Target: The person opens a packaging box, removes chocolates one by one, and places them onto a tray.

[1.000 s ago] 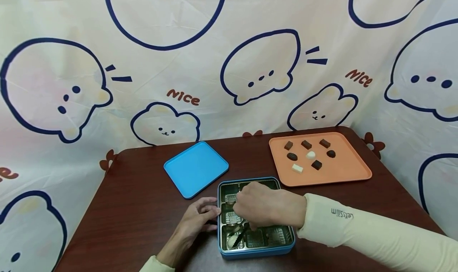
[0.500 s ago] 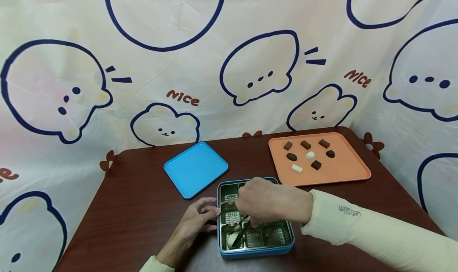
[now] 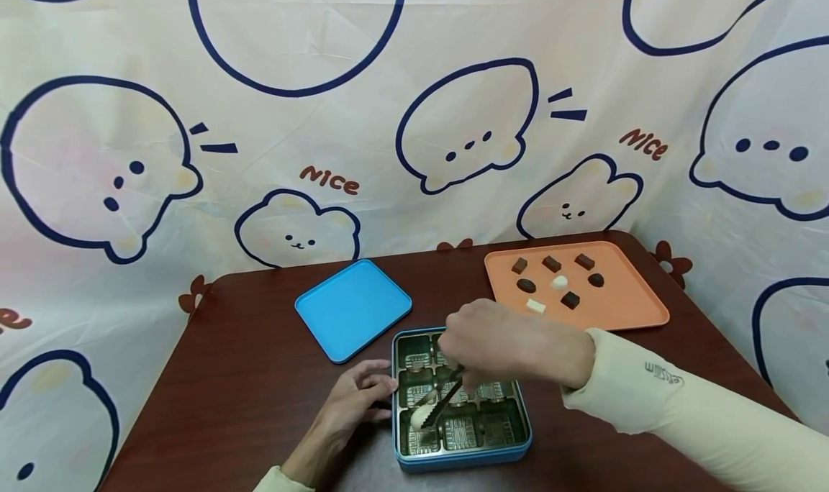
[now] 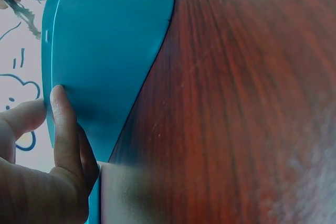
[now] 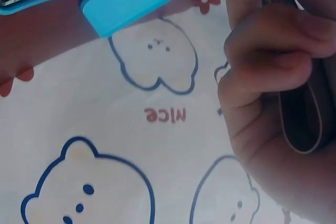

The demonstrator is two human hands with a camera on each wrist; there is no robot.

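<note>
A blue tin box (image 3: 463, 463) with a metallic insert divided into compartments stands near the front of the table. My right hand (image 3: 495, 341), above the box, grips a pair of dark tongs (image 3: 447, 404); the bent end shows behind curled fingers in the right wrist view. At the tong tips is a white chocolate (image 3: 422, 417), over the front left compartment. My left hand (image 3: 352, 395) is at the box's left side. In the left wrist view its fingers (image 4: 64, 119) lie nearly straight against the blue wall, with the thumb at the rim.
Behind the box to the left lies a flat blue lid-like tray (image 3: 353, 310). An orange tray (image 3: 622, 301) at the back right bears several brown, dark and white chocolates. A patterned cloth (image 3: 388, 226) hangs behind the brown table (image 3: 259, 348).
My right hand has moved up and slightly to the right with the tongs. The white chocolate has risen from the front left compartment at their tips. The left hand stays at the box.
</note>
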